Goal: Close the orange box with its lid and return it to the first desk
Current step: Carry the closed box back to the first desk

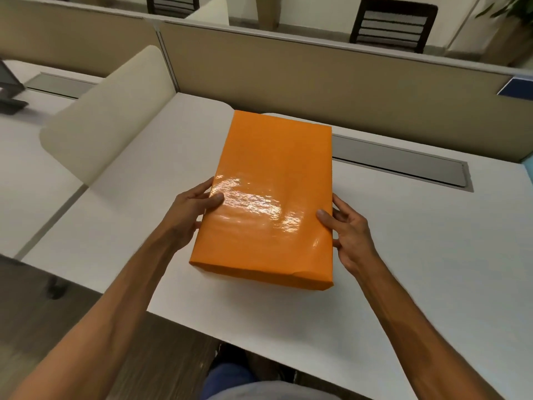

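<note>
- The orange box [268, 197] sits on the white desk [403, 255], lid on top, looking shut.
- Your left hand [187, 215] and right hand [349, 235] hold the box's two long sides, fingers [324, 216] wrapped around it.
- Next, you likely lift it level and carry it to the first desk.

A beige partition [317, 79] ran behind the white desk [403, 255], a grey cable tray [403, 166] lay along its back edge, a rounded cream divider [109, 116] stood left, and two dark slatted chairs [392, 24] waited beyond.
</note>
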Demonstrator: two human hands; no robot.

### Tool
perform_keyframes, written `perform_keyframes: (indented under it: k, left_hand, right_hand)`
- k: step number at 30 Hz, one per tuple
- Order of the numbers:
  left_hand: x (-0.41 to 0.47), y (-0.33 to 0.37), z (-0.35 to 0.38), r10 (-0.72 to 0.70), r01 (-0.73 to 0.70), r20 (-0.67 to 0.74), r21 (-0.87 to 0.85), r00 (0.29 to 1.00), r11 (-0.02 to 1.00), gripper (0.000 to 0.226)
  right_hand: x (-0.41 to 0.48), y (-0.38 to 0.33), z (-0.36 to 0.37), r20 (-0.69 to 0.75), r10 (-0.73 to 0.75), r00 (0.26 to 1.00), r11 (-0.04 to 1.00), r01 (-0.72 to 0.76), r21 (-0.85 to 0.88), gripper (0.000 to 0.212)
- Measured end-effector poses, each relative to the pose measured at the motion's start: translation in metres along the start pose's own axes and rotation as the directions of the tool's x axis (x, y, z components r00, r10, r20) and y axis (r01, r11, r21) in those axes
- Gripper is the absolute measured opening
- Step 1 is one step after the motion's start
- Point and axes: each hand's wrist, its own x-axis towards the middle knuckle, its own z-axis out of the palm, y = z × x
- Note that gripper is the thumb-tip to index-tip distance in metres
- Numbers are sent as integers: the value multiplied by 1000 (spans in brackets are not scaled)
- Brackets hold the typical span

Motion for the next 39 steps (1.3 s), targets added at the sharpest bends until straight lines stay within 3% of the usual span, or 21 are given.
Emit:
perform_keyframes:
  k: [26,39]
  left_hand:
    - [275,107,-266,-23,11,41,251,999,968,44]
    - [356,125,-314,-83,70,43,244,996,967,46]
  right_hand:
    - [214,-11,309,-111,-1,994,1000,-2,-22,73]
    - [284,-7,376,-142,31,989,999,-36,-40,69]
